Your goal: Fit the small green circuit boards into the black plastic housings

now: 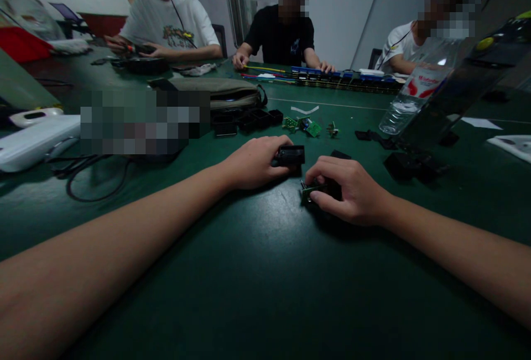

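Observation:
My left hand (258,162) grips a small black plastic housing (291,155) between thumb and fingers, low over the green table. To its right, my right hand (346,187) pinches a small green circuit board (313,189) by its edge, thumb in front and fingers behind. The board has a metal part at its left end. A black piece (340,154) lies just behind my right hand, partly hidden. Farther back are several loose circuit boards (311,126) and a row of black housings (253,120).
A clear water bottle (418,89) and a dark transparent holder (460,83) stand at the right. At the left lie a white device (37,139) and a black cable (97,197). An olive pouch (224,93) lies farther back. Several people sit across the table (265,288).

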A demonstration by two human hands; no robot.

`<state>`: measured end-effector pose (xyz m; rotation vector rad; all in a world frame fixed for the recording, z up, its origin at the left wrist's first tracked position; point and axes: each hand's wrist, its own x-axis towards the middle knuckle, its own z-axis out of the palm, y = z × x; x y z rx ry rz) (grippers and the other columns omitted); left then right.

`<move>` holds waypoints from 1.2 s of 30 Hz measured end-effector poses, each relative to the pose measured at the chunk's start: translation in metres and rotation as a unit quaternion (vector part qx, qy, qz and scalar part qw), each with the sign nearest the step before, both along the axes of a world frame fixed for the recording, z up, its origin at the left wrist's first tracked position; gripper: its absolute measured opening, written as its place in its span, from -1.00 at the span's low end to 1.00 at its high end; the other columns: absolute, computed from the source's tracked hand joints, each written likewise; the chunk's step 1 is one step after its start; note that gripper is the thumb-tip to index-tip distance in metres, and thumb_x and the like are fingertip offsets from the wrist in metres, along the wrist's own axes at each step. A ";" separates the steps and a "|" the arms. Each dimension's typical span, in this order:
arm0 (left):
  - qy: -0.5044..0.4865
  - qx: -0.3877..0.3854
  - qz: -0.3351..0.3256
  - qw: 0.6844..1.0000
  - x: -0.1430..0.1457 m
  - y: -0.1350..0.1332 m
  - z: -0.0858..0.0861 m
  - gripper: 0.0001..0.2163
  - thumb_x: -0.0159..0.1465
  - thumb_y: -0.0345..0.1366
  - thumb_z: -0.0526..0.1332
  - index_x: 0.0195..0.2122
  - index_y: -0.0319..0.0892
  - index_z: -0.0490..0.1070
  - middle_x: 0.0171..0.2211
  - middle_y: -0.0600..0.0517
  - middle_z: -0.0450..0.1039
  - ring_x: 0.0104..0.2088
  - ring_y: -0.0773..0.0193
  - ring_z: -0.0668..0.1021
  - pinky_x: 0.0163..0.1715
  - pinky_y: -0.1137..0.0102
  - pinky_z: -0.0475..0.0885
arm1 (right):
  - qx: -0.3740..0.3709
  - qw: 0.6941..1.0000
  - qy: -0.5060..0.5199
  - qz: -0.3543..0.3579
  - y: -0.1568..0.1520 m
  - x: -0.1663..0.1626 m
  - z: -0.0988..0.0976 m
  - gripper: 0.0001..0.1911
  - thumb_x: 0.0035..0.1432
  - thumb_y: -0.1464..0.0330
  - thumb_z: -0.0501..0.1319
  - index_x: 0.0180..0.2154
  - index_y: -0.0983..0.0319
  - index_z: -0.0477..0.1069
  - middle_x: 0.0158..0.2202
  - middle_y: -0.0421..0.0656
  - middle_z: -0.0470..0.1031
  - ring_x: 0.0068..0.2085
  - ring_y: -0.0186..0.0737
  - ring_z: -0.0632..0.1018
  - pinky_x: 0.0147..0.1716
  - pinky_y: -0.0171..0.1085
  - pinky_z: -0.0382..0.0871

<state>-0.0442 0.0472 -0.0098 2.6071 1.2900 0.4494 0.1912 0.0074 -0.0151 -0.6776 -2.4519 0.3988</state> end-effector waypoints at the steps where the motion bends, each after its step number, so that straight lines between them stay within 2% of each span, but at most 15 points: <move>1: 0.000 0.001 0.000 1.000 0.000 0.000 0.000 -0.63 0.23 -0.08 0.25 0.01 -0.14 0.39 -0.05 -0.08 0.55 -0.09 0.07 0.58 -0.11 0.27 0.41 | -0.001 1.000 -0.001 0.000 0.000 0.000 0.000 -0.90 0.18 0.36 0.21 -0.26 0.24 0.43 -0.39 -0.20 0.37 -0.37 -0.28 0.37 -0.34 -0.28 0.22; 17: 0.002 0.001 0.001 1.000 0.000 0.000 0.000 -0.63 0.23 -0.09 0.24 0.01 -0.14 0.39 -0.05 -0.09 0.55 -0.09 0.06 0.57 -0.10 0.26 0.40 | 0.017 1.000 -0.015 -0.012 0.000 -0.002 -0.001 -0.90 0.27 0.36 0.19 -0.24 0.27 0.42 -0.38 -0.18 0.39 -0.39 -0.31 0.36 -0.36 -0.30 0.20; 29: 0.001 -0.007 0.003 1.000 0.001 0.000 0.000 -0.63 0.23 -0.11 0.24 0.00 -0.15 0.39 -0.05 -0.10 0.55 -0.09 0.07 0.57 -0.10 0.26 0.39 | 0.003 0.999 -0.034 -0.020 0.000 -0.002 -0.002 -0.79 0.22 0.31 0.22 -0.16 0.29 0.46 -0.35 -0.15 0.43 -0.36 -0.27 0.41 -0.32 -0.27 0.25; 36: -0.003 -0.003 0.002 1.000 0.000 0.000 0.000 -0.62 0.22 -0.08 0.24 0.00 -0.14 0.40 -0.06 -0.08 0.55 -0.09 0.06 0.57 -0.11 0.27 0.39 | 0.003 0.999 -0.024 -0.022 0.000 -0.003 -0.002 -0.85 0.22 0.35 0.26 -0.19 0.29 0.47 -0.42 -0.21 0.39 -0.41 -0.32 0.38 -0.38 -0.31 0.21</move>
